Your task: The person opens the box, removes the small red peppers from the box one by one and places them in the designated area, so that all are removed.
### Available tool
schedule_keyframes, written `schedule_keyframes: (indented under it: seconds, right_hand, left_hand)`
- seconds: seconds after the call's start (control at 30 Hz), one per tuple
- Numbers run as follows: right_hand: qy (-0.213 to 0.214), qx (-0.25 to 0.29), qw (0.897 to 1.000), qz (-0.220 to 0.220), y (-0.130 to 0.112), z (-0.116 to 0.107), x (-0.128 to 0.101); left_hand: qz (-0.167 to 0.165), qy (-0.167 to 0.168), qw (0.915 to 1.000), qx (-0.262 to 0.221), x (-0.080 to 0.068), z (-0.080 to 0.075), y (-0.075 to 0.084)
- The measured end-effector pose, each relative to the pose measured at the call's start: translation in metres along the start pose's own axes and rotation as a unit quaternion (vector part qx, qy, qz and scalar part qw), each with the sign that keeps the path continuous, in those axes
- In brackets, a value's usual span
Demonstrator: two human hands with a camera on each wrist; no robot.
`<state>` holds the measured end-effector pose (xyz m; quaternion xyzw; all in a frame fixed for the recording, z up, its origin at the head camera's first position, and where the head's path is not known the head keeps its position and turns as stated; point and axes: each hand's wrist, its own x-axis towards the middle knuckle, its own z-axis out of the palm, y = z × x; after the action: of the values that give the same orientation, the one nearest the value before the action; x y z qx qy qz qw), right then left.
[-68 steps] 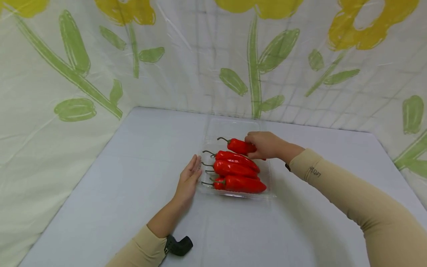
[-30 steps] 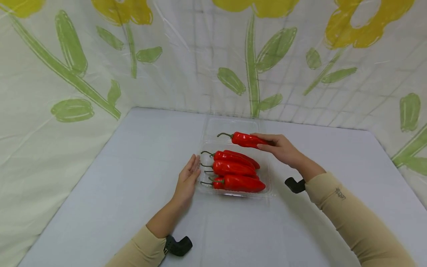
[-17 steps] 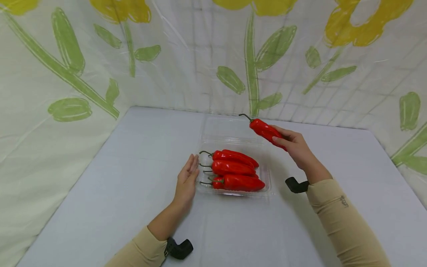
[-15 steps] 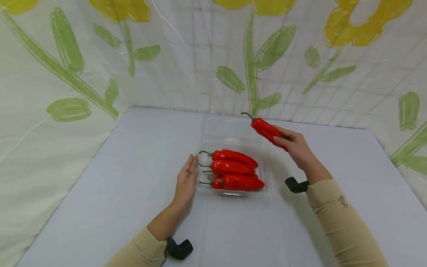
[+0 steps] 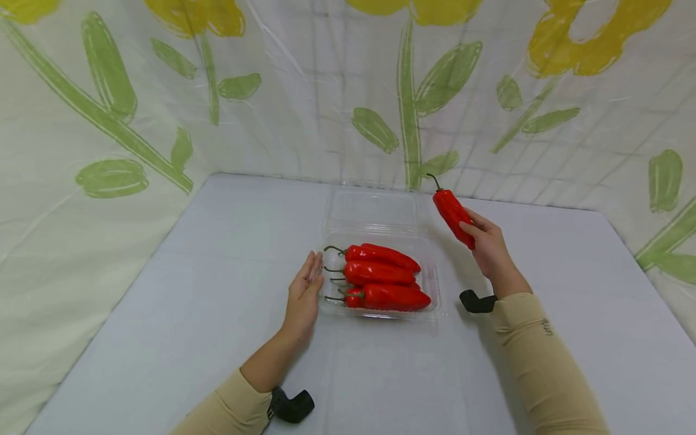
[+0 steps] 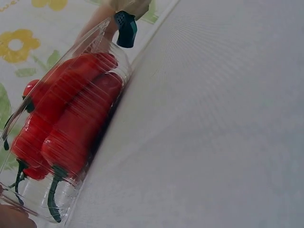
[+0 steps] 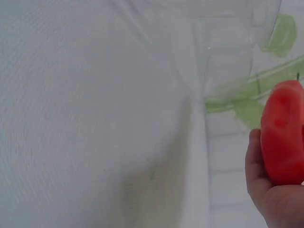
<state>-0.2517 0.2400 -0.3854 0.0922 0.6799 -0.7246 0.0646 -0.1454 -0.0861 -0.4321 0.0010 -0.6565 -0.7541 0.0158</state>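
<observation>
Head view: one red pepper [image 5: 454, 210] pinched in the right hand [image 5: 489, 251], thumb and fingers curled round its lower half, stem pointing up and away, lifted clear of the table [image 5: 217, 302]. To the left of that grip and nearer the body, a clear plastic clamshell tray [image 5: 435, 289] with its lid [image 5: 372, 208] folded back, the remaining red peppers [image 5: 380, 279] lying side by side inside, stems to the left. Left hand [image 5: 304, 296] flat, fingers straight, pressed to the tray's left wall, gripping nothing

Left wrist view: tray wall [image 6: 66, 190] close up, red peppers [image 6: 66, 123] stacked behind it, green stems toward the fingertip at the lower corner

Right wrist view: pepper [image 7: 282, 133] seated against the thumb [image 7: 259, 166], tray lid [image 7: 223, 52] off to the left

By the look of it, one pepper out, several left in the tray, nothing set down beside it yet
</observation>
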Motion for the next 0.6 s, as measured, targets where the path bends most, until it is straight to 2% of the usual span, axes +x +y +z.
schedule_keyframes:
  seconds: [0.1,0.33,0.6]
  right_hand:
    - [0.022,-0.006,1.000,0.019,0.002,-0.001,0.004]
    - [0.056,0.019,0.996,0.060,0.003,-0.003,0.011]
    - [0.078,0.079,0.989,0.092,0.004,-0.004,0.020]
  left_hand:
    - [-0.001,0.000,1.0000,-0.002,0.000,0.000,0.000]
    - [-0.001,-0.002,1.0000,0.001,-0.001,0.000,0.003]
    - [0.000,0.000,1.0000,0.001,-0.002,0.001,0.004]
